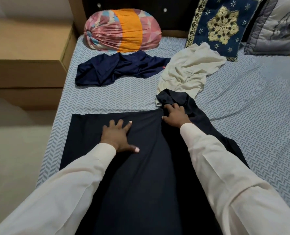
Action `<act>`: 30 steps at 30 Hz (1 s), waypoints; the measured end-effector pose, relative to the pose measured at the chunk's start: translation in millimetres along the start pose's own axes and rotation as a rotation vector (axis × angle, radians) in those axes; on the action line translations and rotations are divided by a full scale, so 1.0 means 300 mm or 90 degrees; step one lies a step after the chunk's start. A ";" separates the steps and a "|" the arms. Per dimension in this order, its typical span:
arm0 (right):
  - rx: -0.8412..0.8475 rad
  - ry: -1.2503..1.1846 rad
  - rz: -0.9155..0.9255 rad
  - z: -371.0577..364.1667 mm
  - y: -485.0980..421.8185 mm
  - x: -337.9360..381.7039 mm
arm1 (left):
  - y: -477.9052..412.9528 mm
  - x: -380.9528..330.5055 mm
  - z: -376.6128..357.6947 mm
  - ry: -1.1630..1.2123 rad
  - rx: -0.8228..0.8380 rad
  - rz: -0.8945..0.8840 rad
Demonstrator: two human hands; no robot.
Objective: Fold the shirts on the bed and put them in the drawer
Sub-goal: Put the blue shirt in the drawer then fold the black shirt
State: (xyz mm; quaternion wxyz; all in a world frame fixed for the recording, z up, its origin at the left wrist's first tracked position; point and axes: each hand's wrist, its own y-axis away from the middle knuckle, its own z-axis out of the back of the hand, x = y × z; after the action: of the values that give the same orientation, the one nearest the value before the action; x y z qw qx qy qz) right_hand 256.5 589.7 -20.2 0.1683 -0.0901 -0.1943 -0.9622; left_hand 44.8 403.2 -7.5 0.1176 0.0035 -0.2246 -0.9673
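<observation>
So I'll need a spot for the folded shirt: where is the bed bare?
Bare sheet lies right of the spread dark navy shirt, below the grey pillow. A narrower strip runs between it and the crumpled navy shirt. The head end is crowded: cream shirt, round bolster, blue patterned cushion.

Dark shirt (pixel 140 175) — bottom edge-cropped

Count on the bed

I see three shirts: one dark shirt (pixel 140 158) spread flat, one navy shirt (pixel 120 68), one cream shirt (pixel 188 72); three pillows (pixel 122 30); two hands (pixel 118 136).
</observation>
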 end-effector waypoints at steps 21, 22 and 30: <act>0.052 0.197 0.006 0.009 -0.005 0.147 | -0.178 0.672 0.106 0.214 -0.086 0.110; 0.054 0.200 0.003 0.008 -0.009 0.149 | -0.181 0.679 0.099 0.232 -0.106 0.125; 0.087 0.237 -0.023 0.008 -0.014 0.172 | -0.186 0.654 -0.022 0.317 -0.260 0.149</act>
State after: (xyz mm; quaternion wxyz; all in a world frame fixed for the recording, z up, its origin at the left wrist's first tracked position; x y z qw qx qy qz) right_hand 207.4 579.5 -7.1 0.1897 0.1048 -0.2263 -0.9497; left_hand -158.1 404.0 -28.8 0.2773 0.1903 0.0109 -0.9417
